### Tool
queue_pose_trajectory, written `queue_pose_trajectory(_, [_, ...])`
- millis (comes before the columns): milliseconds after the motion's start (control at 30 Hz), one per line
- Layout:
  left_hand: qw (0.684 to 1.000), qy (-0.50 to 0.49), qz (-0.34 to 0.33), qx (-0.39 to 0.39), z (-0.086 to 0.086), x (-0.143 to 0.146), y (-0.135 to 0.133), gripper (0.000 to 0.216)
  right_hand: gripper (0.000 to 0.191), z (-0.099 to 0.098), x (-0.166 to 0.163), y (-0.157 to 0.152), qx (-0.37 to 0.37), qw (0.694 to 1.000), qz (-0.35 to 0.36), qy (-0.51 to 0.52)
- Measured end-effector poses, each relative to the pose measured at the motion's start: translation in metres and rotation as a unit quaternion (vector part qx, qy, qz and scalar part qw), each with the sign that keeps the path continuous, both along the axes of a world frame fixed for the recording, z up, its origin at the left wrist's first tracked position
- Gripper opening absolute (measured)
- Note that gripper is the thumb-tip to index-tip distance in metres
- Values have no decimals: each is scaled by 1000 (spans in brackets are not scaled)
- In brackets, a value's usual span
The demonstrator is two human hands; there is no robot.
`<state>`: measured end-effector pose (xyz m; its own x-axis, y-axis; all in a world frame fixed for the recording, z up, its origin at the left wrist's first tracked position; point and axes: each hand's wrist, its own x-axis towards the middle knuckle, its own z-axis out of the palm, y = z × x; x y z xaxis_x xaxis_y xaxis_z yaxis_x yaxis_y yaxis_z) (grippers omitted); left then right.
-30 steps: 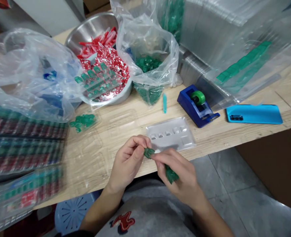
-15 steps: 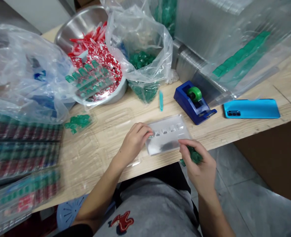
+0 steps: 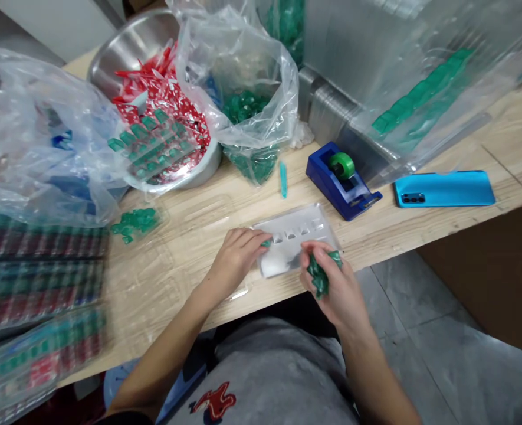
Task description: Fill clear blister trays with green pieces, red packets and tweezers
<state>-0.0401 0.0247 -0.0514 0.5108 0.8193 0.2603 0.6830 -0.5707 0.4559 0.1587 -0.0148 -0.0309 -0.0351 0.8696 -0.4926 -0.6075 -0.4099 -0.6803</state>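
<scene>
- Near the front edge of the table [image 3: 378,243], just before the person, a clear tray [image 3: 282,262] lies flat, its long axis running left to right and slanting slightly away at the right end.
- Along its far half runs a row of small raised shapes, parallel to that axis, with the left hand [image 3: 243,255] at the row's left end.
- Between the narrowed fingertips of that hand shows a small green piece [image 3: 266,243], at the tray's left side; whether it rests in the tray or just above, I cannot tell.
- From those fingertips, the rest of the row leads rightward and a little away.
- Over the tray's near right part, the right hand [image 3: 334,283] curls around a clump of green pieces [image 3: 319,277]; whether its fingertips pinch one more is unclear.
- Nearer the row's left end is the left hand; the right is closer to the tray's right edge.
</scene>
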Motion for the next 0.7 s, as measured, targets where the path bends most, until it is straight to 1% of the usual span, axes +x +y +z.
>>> queue_pose_trajectory(33, [1000, -10, 13, 10, 4, 1, -3, 32, 31, 1, -5, 3, -23, 998, -4, 51])
queue_pose_trajectory(67, [999, -32, 29, 17, 9, 4, -7, 35, 33, 2, -9, 5, -38, 996, -7, 80])
queue_pose_trajectory(133, [995, -89, 45, 12, 23, 11, -16, 33, 35, 5, -18, 8, -43, 994, -23, 94])
queue_pose_trajectory(233, [991, -131, 5, -34, 43, 27, -31, 27, 31, 5, -26, 8, -12, 997, -61, 49])
queue_pose_trajectory(300, [989, -133, -20, -59, 49, 37, -36, 26, 28, 4, -29, 7, 25, 997, -77, 0])
queue_pose_trajectory(400, [980, -169, -24, -105, 48, 43, -37, 16, 22, 0, -29, 5, 75, 994, -75, -37])
queue_pose_trajectory(467, [966, -215, -18, -140, 46, 42, -35, 12, 19, -3, -28, 4, 84, 993, -76, -32])
queue_pose_trajectory(533, [957, -238, -9, -165, 45, 40, -35, 14, 18, -5, -26, 3, 87, 992, -84, -39])
queue_pose_trajectory(633, [965, -199, -10, -170, 45, 41, -36, 24, 17, -5, -26, 2, 106, 987, -88, -84])
queue_pose_trajectory(700, [969, -186, -14, -164, 45, 42, -38, 25, 17, -4, -27, 2, 120, 983, -90, -109])
